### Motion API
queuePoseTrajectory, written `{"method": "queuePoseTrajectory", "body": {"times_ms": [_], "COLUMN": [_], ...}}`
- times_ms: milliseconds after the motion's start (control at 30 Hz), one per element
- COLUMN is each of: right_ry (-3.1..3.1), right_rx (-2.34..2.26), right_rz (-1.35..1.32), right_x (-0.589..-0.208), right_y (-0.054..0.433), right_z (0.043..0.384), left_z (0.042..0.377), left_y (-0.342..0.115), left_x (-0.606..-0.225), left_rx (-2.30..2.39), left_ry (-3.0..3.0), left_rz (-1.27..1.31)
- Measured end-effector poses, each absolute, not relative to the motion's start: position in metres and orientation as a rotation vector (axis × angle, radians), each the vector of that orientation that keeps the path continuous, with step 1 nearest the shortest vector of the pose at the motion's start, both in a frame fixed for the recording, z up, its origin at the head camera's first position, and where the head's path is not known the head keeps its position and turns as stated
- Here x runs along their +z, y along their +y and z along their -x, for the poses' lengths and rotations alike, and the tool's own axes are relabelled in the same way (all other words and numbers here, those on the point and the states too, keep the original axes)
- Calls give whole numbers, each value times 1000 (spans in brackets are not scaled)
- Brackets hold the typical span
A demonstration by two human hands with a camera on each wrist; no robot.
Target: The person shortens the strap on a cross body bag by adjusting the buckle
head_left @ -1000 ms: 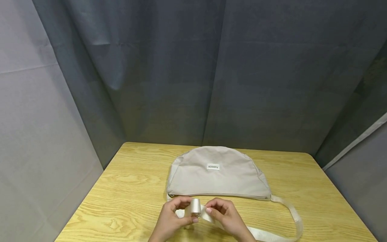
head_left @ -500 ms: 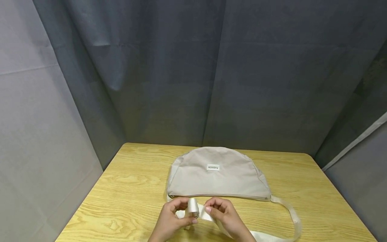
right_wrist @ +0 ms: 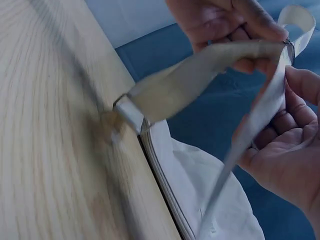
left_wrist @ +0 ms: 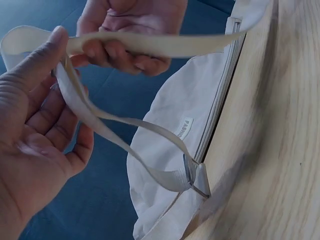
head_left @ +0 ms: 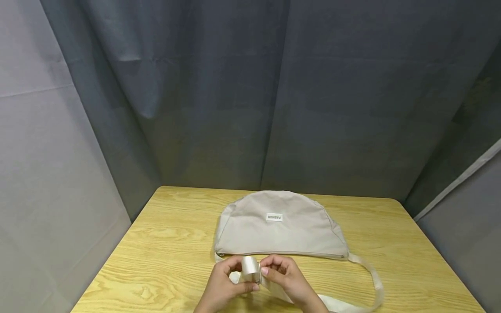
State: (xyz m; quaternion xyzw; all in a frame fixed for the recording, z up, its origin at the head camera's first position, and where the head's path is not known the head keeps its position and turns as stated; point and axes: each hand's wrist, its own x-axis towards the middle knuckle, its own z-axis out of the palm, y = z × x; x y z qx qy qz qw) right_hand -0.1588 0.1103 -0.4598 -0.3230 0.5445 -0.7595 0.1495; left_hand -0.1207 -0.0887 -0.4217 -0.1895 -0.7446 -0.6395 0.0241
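Observation:
A pale beige handbag [head_left: 270, 237] lies on the table, its FASHION label upside down in the head view and its zipper edge toward me. Its cream strap [head_left: 369, 274] runs from the bag's right end round to my hands. My left hand [head_left: 221, 282] pinches the strap between thumb and fingers at a metal slider buckle [right_wrist: 290, 47], where a loop [head_left: 249, 264] of webbing stands up. Close beside it, my right hand [head_left: 287, 278] pinches the strap. In the left wrist view, two lengths of strap lead down to a metal ring [left_wrist: 189, 172] at the bag's end.
The wood-grain table [head_left: 168, 243] extends on both sides of the bag. Dark grey curtains [head_left: 211, 108] hang behind its far edge. Paler cloth panels [head_left: 51, 174] stand at the left and right.
My right hand has moved left along the strap, closing the gap to the buckle. The loop at my left hand has tilted left and looks wider. The bag stays in place.

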Motion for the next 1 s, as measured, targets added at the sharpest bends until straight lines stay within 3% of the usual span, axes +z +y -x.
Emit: {"method": "queuePoseTrajectory", "body": {"times_ms": [367,1000], "right_ry": [1762,1623], "right_rx": [-2045,-2204], "right_rz": [882,1049], "right_x": [-468,-462], "right_y": [127,120], "right_z": [161,158], "left_z": [133,123], "left_y": [-91,-85], "left_x": [-442,-420], "left_rx": [-2098,-2026], "left_ry": [-2246,-2293], "left_rz": [571,633]}}
